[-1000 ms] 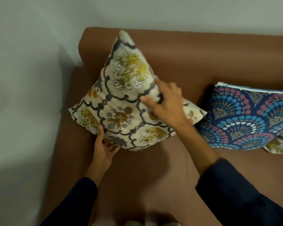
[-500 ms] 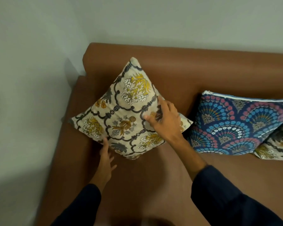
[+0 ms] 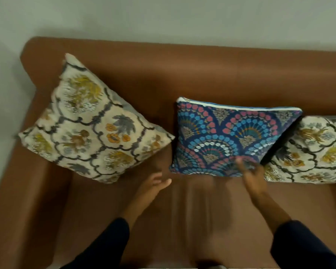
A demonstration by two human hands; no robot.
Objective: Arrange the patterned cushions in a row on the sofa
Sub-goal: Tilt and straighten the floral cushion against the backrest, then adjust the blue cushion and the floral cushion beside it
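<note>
A cream floral cushion (image 3: 89, 123) stands on one corner at the left end of the brown sofa (image 3: 182, 74), leaning on the backrest. Right of it a blue fan-patterned cushion (image 3: 231, 136) leans upright, and behind its right edge lies a second cream floral cushion (image 3: 314, 150). My left hand (image 3: 153, 187) hovers open over the seat, below the gap between the first two cushions. Blurred by motion, my right hand (image 3: 250, 173) is at the lower edge of the blue cushion, fingers spread, holding nothing that I can see.
The sofa's left armrest (image 3: 17, 191) lies beside a pale wall (image 3: 4, 84). More wall (image 3: 182, 20) rises behind the backrest. The brown seat (image 3: 192, 220) stretches in front of the cushions.
Both hands have let go of the left cream cushion, which now stands alone. They moved right toward the blue cushion, and the view shifted right, showing more of the second cream cushion.
</note>
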